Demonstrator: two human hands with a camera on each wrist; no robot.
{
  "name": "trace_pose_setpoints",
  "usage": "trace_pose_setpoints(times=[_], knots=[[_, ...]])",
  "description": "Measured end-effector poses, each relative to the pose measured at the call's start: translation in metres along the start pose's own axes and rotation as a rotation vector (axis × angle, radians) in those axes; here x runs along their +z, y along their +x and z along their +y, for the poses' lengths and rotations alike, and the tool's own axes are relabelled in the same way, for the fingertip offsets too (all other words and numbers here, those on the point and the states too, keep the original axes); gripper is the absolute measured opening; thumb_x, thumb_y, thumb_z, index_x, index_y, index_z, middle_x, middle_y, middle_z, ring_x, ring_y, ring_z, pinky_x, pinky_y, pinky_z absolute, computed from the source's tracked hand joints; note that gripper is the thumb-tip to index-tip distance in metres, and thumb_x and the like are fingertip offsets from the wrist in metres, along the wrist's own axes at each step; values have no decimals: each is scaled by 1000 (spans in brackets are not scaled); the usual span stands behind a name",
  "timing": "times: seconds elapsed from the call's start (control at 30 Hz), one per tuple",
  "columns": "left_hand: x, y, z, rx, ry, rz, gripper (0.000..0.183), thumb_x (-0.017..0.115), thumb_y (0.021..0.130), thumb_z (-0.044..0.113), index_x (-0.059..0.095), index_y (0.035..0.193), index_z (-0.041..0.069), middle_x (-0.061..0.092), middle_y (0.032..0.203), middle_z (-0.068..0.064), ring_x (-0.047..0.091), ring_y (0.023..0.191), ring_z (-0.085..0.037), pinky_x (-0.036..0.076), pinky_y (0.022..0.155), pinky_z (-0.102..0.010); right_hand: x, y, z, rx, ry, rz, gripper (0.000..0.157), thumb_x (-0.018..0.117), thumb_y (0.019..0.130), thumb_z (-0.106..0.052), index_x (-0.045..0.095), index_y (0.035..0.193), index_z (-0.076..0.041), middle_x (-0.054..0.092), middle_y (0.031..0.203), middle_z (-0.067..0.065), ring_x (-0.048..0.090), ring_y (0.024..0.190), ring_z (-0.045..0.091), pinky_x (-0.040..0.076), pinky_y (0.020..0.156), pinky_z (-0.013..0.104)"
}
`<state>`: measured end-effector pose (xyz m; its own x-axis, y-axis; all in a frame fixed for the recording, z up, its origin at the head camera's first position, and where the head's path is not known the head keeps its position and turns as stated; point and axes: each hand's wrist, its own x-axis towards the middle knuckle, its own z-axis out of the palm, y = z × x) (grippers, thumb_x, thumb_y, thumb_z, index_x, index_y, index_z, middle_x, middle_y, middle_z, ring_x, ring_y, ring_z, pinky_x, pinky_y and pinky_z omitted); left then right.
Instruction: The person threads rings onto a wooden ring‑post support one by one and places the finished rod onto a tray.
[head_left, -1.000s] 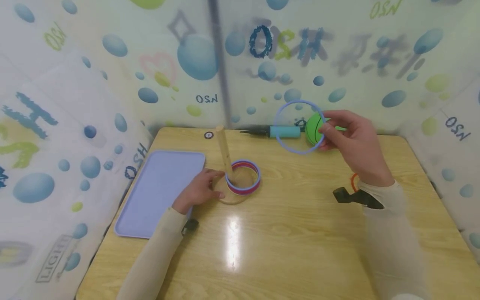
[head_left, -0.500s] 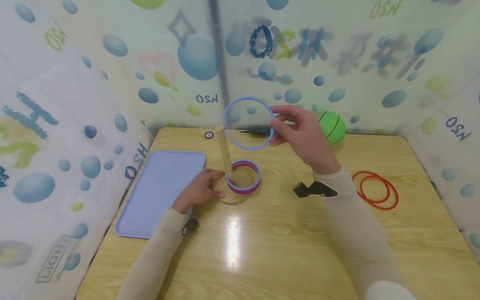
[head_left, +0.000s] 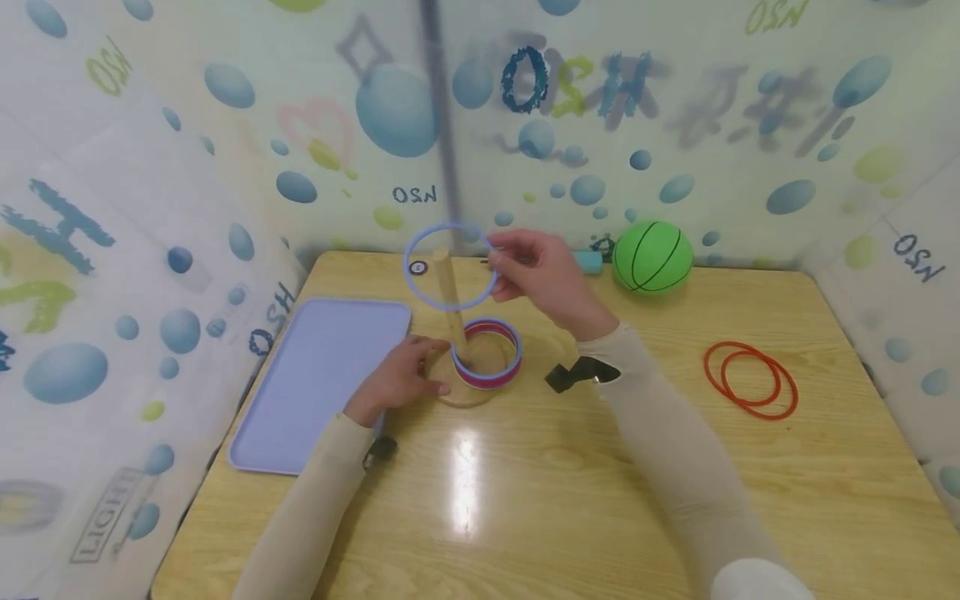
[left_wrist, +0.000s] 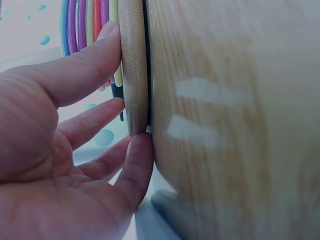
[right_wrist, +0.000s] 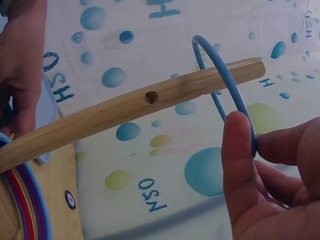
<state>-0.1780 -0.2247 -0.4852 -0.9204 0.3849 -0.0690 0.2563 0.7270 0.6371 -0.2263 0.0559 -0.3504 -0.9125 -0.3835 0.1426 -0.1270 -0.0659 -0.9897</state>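
Note:
My right hand (head_left: 543,279) pinches a thin blue ring (right_wrist: 220,65) between thumb and fingers. The ring encircles the upper part of an upright wooden post (right_wrist: 125,105), above the stack. Lower down, several stacked rings (head_left: 487,379) in blue, purple, red and yellow lie around the post on its round wooden base (left_wrist: 134,70). My left hand (head_left: 397,379) holds the base's left rim, thumb and fingers spread along its edge. In the left wrist view the thumb touches the rim near the stack, and a fingertip sits by the tabletop.
A light blue tray (head_left: 322,383) lies left of the stand. Two red rings (head_left: 750,379) overlap on the right of the table (head_left: 600,500). A green ball (head_left: 652,257), a turquoise hand pump (head_left: 588,262) and a small round black-and-white disc (head_left: 417,268) are along the back.
My right hand has carried the blue ring leftward from in front of the ball, then lowered it around the post's top. The left hand has stayed at the base.

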Motion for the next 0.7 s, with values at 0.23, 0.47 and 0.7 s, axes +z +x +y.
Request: trace_pose_setpoints(times=[0.23, 0.47, 0.7], knots=[[0, 0, 1, -13, 1, 1, 77, 92, 82, 22, 59, 148, 3, 59, 138, -25, 59, 116, -37, 53, 103, -55, -2, 0, 26, 79, -37, -5, 35, 66, 103, -6, 65, 137, 2, 67, 100, 19, 70, 67, 15, 67, 73, 36], [0, 0, 1, -12, -9, -1, 76, 91, 82, 21, 58, 148, 2, 58, 139, -26, 58, 119, -39, 52, 105, -56, -9, -7, 50, 141, -108, -21, 35, 66, 104, -11, 65, 138, -1, 67, 98, 15, 72, 68, 17, 67, 74, 39], [0, -1, 2, 8, 4, 8, 76, 92, 82, 22, 58, 147, 1, 58, 137, -28, 59, 120, -42, 52, 105, -57, -16, -11, 72, 199, -98, -32, 37, 65, 105, -7, 62, 141, 1, 65, 103, 20, 72, 69, 15, 67, 72, 35]])
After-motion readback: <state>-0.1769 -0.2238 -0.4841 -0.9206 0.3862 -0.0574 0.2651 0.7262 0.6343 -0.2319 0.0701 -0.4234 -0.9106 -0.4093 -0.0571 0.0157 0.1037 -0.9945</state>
